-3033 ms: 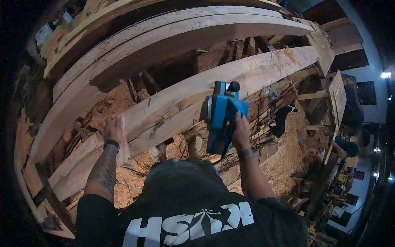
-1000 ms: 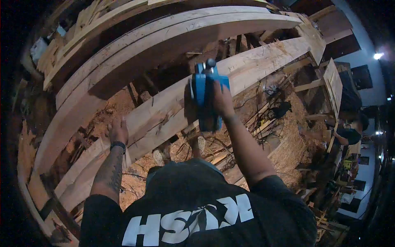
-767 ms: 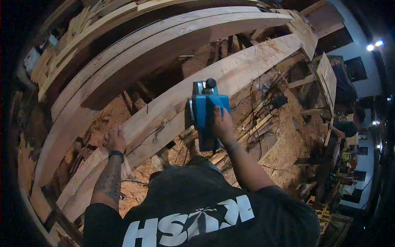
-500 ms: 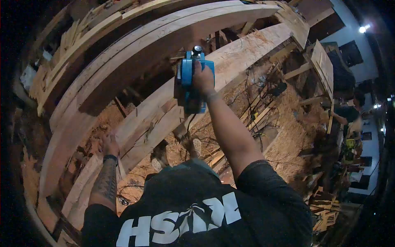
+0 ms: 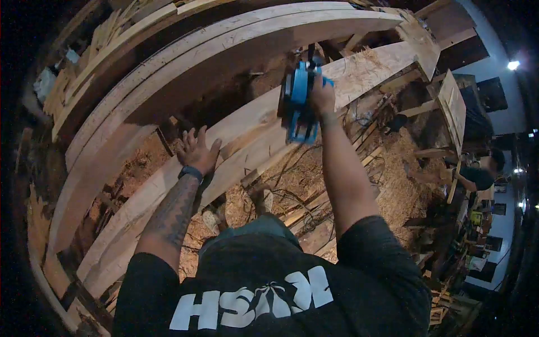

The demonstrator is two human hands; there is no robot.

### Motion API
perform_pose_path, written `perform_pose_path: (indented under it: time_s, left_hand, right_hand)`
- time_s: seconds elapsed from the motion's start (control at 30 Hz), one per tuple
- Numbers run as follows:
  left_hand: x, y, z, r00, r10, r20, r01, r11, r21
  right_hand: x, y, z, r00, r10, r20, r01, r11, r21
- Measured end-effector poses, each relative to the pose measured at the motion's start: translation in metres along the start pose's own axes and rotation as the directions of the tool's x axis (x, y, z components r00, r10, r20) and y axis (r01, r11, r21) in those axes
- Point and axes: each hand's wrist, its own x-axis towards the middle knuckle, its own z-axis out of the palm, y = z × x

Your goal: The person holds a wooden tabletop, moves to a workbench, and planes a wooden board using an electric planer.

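Observation:
My right hand (image 5: 323, 100) grips the handle of a blue electric planer (image 5: 300, 92). The planer is tipped on its side over a long, pale timber board (image 5: 255, 115); whether it touches the wood I cannot tell. Lower on the same board, my left hand (image 5: 199, 153) lies with its fingers spread, a dark band round the wrist. Wood shavings (image 5: 368, 63) are scattered on the board's far end.
Large curved timbers (image 5: 224, 48) run along the far side. Shavings and cables (image 5: 286, 196) cover the floor round my feet (image 5: 211, 221). Another person (image 5: 477, 177) is at the right, near a leaning panel (image 5: 450, 109).
My right hand has carried the planer up the board to the right, and it now tilts sideways. My left hand has slid forward along the board and spread its fingers.

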Motion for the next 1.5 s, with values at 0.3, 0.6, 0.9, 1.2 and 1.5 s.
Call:
perform_pose_path:
  time_s: [0.3, 0.6, 0.9, 1.2, 1.5]
  left_hand:
    - [0.005, 0.014, -0.007, 0.993, -0.057, 0.100, 0.058, 0.998, -0.007]
    - [0.003, 0.016, -0.003, 0.999, -0.028, 0.025, 0.026, 0.998, 0.061]
    - [0.003, 0.013, -0.003, 0.999, -0.030, 0.030, 0.029, 1.000, 0.005]
    - [0.004, 0.011, -0.005, 0.999, -0.016, 0.042, 0.015, 1.000, 0.028]
    - [0.004, 0.017, -0.009, 1.000, -0.020, 0.006, 0.019, 0.997, 0.073]
  right_hand:
    - [-0.067, 0.013, -0.037, 0.987, 0.056, 0.149, -0.088, 0.973, 0.214]
    - [-0.034, 0.042, -0.024, 1.000, 0.003, 0.023, -0.004, 0.999, 0.044]
    - [0.039, 0.032, -0.026, 0.998, 0.036, 0.045, -0.033, 0.998, -0.049]
    - [-0.096, 0.082, -0.065, 0.971, 0.178, 0.159, -0.199, 0.972, 0.124]
    - [0.138, 0.081, 0.002, 0.988, 0.149, 0.041, -0.154, 0.944, 0.290]
